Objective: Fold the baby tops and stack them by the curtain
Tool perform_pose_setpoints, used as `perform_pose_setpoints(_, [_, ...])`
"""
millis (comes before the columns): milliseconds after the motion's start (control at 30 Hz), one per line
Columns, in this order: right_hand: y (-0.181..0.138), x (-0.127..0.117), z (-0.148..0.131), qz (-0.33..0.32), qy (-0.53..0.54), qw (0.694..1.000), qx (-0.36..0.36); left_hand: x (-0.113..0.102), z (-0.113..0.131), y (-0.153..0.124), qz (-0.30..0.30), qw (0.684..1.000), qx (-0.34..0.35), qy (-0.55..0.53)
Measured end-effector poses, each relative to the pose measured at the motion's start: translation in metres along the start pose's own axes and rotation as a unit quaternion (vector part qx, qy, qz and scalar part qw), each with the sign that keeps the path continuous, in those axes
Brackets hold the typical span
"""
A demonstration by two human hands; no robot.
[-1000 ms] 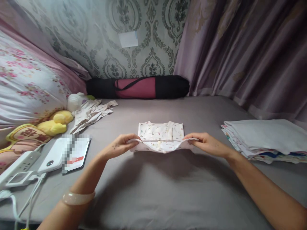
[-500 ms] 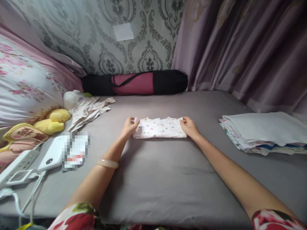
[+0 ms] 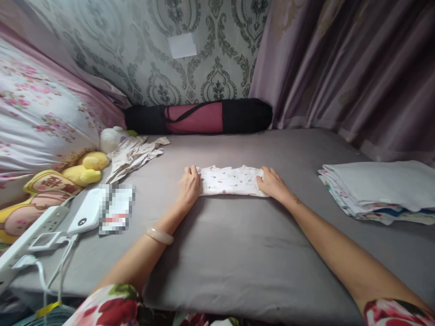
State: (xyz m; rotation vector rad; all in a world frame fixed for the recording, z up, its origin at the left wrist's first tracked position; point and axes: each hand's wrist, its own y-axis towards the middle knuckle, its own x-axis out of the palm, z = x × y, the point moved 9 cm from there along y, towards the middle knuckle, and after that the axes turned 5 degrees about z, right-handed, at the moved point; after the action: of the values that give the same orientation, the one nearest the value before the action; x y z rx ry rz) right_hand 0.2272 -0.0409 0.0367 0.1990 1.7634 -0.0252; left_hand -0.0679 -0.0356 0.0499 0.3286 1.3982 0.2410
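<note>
Head view: from my distant seat I see two bare hands on either side of a folded white garment (image 3: 233,182) with a small scattered print. It lies as a wide, low rectangle on a grey sheet (image 3: 244,258), directly between the hands, its near edge facing me. The left hand (image 3: 190,184) touches the garment's left end with fingers bent; its thumb is hidden, so I cannot tell whether it pinches. The right hand (image 3: 273,184) grips the right end, thumb on the printed face, fingers at the far corner. A pale bangle (image 3: 159,236) circles the left wrist. Well apart to the right sits a stack of folded cloths (image 3: 384,183); beyond the left hand lies a crumpled cloth (image 3: 135,156)
</note>
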Motion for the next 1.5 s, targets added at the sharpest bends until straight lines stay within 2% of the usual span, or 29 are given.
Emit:
perform_pose_setpoints(67, [0.002, -0.011, -0.006, 0.024, 0.004, 1.0, -0.009, -0.017, 0.015, 0.002, 0.032, 0.998, 0.032, 0.034])
perform_pose_setpoints(167, [-0.006, -0.023, -0.042, 0.083, 0.018, 0.991, -0.103, -0.026, 0.051, 0.002, 0.041, 0.994, 0.103, 0.014])
perform_pose_setpoints(233, [-0.015, -0.015, -0.072, 0.057, 0.034, 0.984, -0.168, -0.021, 0.076, 0.0, 0.018, 0.99, 0.143, -0.015])
perform_pose_setpoints(300, [-0.024, -0.003, -0.094, 0.021, 0.033, 0.978, -0.204, -0.012, 0.096, -0.003, -0.013, 0.986, 0.166, -0.031])
perform_pose_setpoints(400, [-0.029, 0.008, -0.11, 0.002, 0.016, 0.973, -0.23, 0.005, 0.109, -0.007, -0.051, 0.983, 0.173, -0.03])
perform_pose_setpoints(600, [-0.026, 0.025, -0.103, 0.005, 0.015, 0.969, -0.246, 0.033, 0.097, -0.01, -0.068, 0.983, 0.166, -0.03])
perform_pose_setpoints(733, [-0.023, 0.033, -0.097, 0.005, 0.035, 0.969, -0.245, 0.047, 0.09, -0.012, -0.107, 0.98, 0.161, -0.043])
perform_pose_setpoints(967, [-0.02, 0.037, -0.093, -0.012, 0.053, 0.969, -0.243, 0.047, 0.09, -0.012, -0.148, 0.975, 0.156, -0.057])
perform_pose_setpoints(1067, [-0.018, 0.028, -0.097, -0.012, 0.057, 0.97, -0.236, 0.037, 0.091, -0.007, -0.106, 0.981, 0.149, -0.064])
perform_pose_setpoints(1133, [-0.018, 0.021, -0.105, 0.011, 0.054, 0.968, -0.246, 0.028, 0.09, -0.005, -0.058, 0.986, 0.145, -0.062])
perform_pose_setpoints(1200, [-0.019, 0.019, -0.113, 0.029, 0.052, 0.962, -0.266, 0.027, 0.09, -0.004, -0.039, 0.986, 0.149, -0.06])
perform_pose_setpoints(1367, [-0.019, 0.04, -0.118, 0.015, 0.056, 0.958, -0.279, 0.051, 0.087, -0.009, -0.114, 0.975, 0.176, -0.067])
perform_pose_setpoints(1500, [-0.02, 0.041, -0.115, 0.013, 0.064, 0.958, -0.278, 0.054, 0.085, -0.008, -0.131, 0.974, 0.169, -0.068])
